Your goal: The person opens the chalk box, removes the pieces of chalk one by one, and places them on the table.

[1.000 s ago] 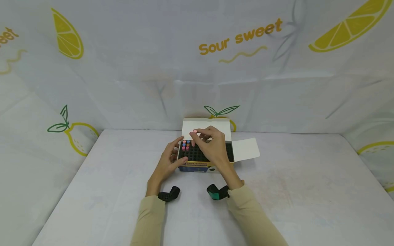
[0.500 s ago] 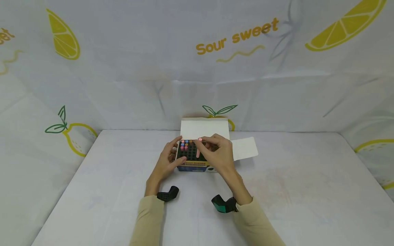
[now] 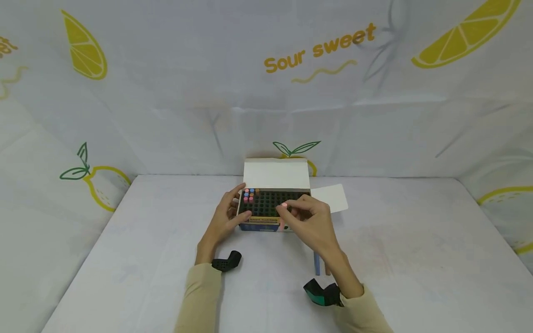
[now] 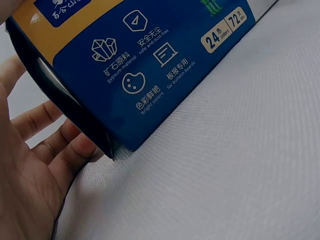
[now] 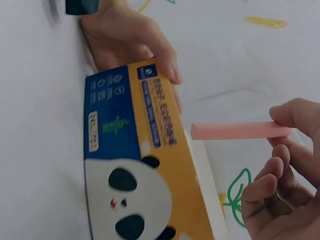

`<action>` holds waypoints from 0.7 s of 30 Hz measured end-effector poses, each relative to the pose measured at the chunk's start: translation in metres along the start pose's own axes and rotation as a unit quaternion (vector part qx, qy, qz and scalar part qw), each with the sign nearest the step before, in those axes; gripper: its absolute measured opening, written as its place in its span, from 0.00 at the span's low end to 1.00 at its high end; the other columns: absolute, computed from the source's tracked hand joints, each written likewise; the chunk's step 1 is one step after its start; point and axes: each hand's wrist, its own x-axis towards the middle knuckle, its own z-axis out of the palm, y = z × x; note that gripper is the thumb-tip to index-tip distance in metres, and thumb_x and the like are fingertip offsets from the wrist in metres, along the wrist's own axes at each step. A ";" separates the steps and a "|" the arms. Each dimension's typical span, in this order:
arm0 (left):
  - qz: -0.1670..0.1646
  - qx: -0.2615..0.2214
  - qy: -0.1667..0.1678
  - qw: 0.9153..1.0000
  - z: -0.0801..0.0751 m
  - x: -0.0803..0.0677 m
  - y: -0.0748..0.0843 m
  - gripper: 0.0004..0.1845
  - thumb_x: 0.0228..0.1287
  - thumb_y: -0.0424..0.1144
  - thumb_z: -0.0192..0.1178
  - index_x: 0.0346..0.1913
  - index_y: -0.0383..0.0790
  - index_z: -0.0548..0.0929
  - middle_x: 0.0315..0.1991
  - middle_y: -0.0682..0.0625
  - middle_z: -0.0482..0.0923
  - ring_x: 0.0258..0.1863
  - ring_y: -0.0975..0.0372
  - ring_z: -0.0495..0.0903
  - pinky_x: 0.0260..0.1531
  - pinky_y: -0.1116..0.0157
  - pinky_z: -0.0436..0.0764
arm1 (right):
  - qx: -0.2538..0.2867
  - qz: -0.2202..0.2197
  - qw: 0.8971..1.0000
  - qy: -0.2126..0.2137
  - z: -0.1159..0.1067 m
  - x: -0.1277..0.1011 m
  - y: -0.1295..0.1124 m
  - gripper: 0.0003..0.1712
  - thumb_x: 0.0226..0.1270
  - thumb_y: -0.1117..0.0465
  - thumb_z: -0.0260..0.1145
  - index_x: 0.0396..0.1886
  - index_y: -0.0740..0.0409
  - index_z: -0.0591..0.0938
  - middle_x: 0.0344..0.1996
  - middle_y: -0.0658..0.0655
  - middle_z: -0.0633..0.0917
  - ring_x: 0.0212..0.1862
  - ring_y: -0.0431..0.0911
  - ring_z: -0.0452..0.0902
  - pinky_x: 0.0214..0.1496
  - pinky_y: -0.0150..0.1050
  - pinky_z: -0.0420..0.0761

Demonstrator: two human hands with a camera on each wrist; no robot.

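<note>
My right hand (image 3: 312, 222) pinches a pink chalk stick (image 5: 235, 131) by one end between thumb and fingertips. In the head view the stick stands roughly upright just in front of the chalk box (image 3: 259, 227); in the right wrist view it is apart from it. The box is blue and yellow with a printed panda and a black slotted insert. My left hand (image 3: 225, 219) holds its left end, thumb at the front top edge, fingers along the side. Several pink, blue and orange-brown chalks (image 3: 248, 195) stand in the insert's back left corner.
The box's white lid (image 3: 275, 173) stands raised at the back, and a white flap (image 3: 331, 198) juts out on the right. A blue chalk (image 3: 317, 263) and a brown chalk (image 3: 327, 269) lie on the white table by my right wrist.
My right hand has drawn the pink chalk from over the insert toward the right and nearer to me, past the box's front edge. The left hand has stayed on the box.
</note>
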 end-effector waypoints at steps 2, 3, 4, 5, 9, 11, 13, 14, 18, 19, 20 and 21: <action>0.002 0.001 -0.001 1.000 0.000 0.000 0.000 0.41 0.65 0.49 0.66 0.79 0.52 0.62 0.57 0.38 0.68 0.40 0.55 0.70 0.37 0.68 0.75 | -0.004 -0.004 1.000 -0.009 -0.006 -0.004 0.005 0.05 0.61 0.67 0.75 0.36 0.64 0.92 0.21 0.54 0.79 0.23 0.36 0.71 0.24 0.30 0.73; 0.003 0.002 -0.002 1.000 0.000 0.000 -0.001 0.41 0.65 0.49 0.66 0.79 0.52 0.62 0.57 0.38 0.68 0.40 0.55 0.70 0.37 0.68 0.75 | -0.005 -0.005 1.000 -0.014 -0.009 -0.005 0.007 0.04 0.61 0.67 0.75 0.35 0.63 0.92 0.21 0.53 0.78 0.23 0.36 0.70 0.24 0.30 0.72; 0.004 0.002 -0.001 1.000 0.000 0.001 -0.001 0.41 0.65 0.50 0.66 0.79 0.52 0.62 0.57 0.38 0.68 0.40 0.55 0.70 0.37 0.68 0.75 | -0.007 -0.007 1.000 -0.020 -0.013 -0.006 0.010 0.03 0.61 0.67 0.75 0.34 0.63 0.92 0.21 0.52 0.78 0.24 0.36 0.70 0.25 0.30 0.72; 0.005 0.003 -0.001 1.000 0.000 0.001 0.000 0.41 0.65 0.50 0.66 0.79 0.52 0.62 0.57 0.38 0.68 0.40 0.55 0.70 0.37 0.68 0.75 | -0.004 -0.009 1.000 -0.028 -0.016 -0.007 0.013 0.03 0.61 0.68 0.74 0.34 0.63 0.92 0.21 0.52 0.78 0.24 0.35 0.69 0.25 0.30 0.72; 0.006 0.006 0.003 1.000 -0.001 0.000 0.001 0.41 0.65 0.51 0.66 0.79 0.53 0.63 0.57 0.38 0.68 0.40 0.55 0.70 0.37 0.68 0.74 | 0.005 -0.016 0.998 -0.068 -0.030 -0.008 0.021 0.02 0.62 0.68 0.74 0.32 0.61 0.92 0.20 0.50 0.77 0.25 0.36 0.67 0.26 0.30 0.71; 0.006 0.005 0.003 1.000 -0.001 0.000 0.001 0.41 0.65 0.51 0.66 0.79 0.53 0.63 0.57 0.38 0.68 0.40 0.55 0.70 0.37 0.68 0.74 | 0.006 -0.019 0.996 -0.091 -0.037 -0.008 0.023 0.02 0.61 0.68 0.74 0.32 0.60 0.92 0.21 0.50 0.77 0.25 0.36 0.67 0.27 0.30 0.71; 0.006 0.003 0.002 1.000 0.000 0.000 0.001 0.41 0.65 0.50 0.66 0.79 0.53 0.63 0.57 0.38 0.68 0.40 0.55 0.70 0.37 0.68 0.74 | 0.006 -0.021 0.993 -0.113 -0.045 -0.007 0.025 0.02 0.61 0.68 0.74 0.32 0.60 0.91 0.21 0.49 0.77 0.25 0.36 0.67 0.27 0.31 0.70; 0.007 0.001 0.001 1.000 0.000 0.000 0.000 0.41 0.65 0.50 0.66 0.79 0.53 0.63 0.57 0.38 0.68 0.40 0.55 0.70 0.38 0.68 0.74 | 0.005 -0.020 0.992 -0.125 -0.050 -0.007 0.027 0.01 0.62 0.68 0.74 0.32 0.60 0.91 0.21 0.48 0.76 0.25 0.35 0.67 0.27 0.31 0.70; 0.007 -0.003 0.001 1.000 0.000 0.000 0.000 0.41 0.65 0.50 0.66 0.79 0.53 0.63 0.57 0.38 0.68 0.40 0.55 0.70 0.37 0.68 0.74 | 0.005 -0.007 0.984 -0.178 -0.067 -0.007 0.032 0.03 0.64 0.67 0.73 0.32 0.56 0.90 0.20 0.48 0.77 0.24 0.36 0.67 0.26 0.32 0.69; 0.006 -0.003 0.001 1.000 0.001 0.000 0.001 0.41 0.65 0.50 0.66 0.79 0.53 0.63 0.57 0.38 0.68 0.40 0.55 0.70 0.37 0.68 0.75 | 0.007 -0.001 0.981 -0.192 -0.071 -0.008 0.033 0.02 0.64 0.66 0.73 0.32 0.57 0.90 0.20 0.49 0.79 0.25 0.36 0.69 0.26 0.32 0.70; 0.006 -0.004 0.000 1.000 0.001 0.000 0.001 0.41 0.65 0.50 0.66 0.79 0.54 0.63 0.58 0.38 0.68 0.40 0.55 0.70 0.37 0.68 0.75 | 0.007 0.003 0.979 -0.205 -0.075 -0.008 0.034 0.02 0.65 0.66 0.72 0.33 0.56 0.90 0.20 0.51 0.80 0.24 0.37 0.69 0.25 0.32 0.69; 0.006 -0.003 0.000 1.000 0.001 -0.001 0.001 0.41 0.65 0.50 0.66 0.79 0.54 0.63 0.58 0.38 0.68 0.40 0.55 0.71 0.37 0.68 0.75 | 0.014 0.007 0.975 -0.222 -0.079 -0.008 0.034 0.03 0.66 0.66 0.72 0.33 0.54 0.90 0.19 0.53 0.82 0.24 0.40 0.72 0.25 0.33 0.70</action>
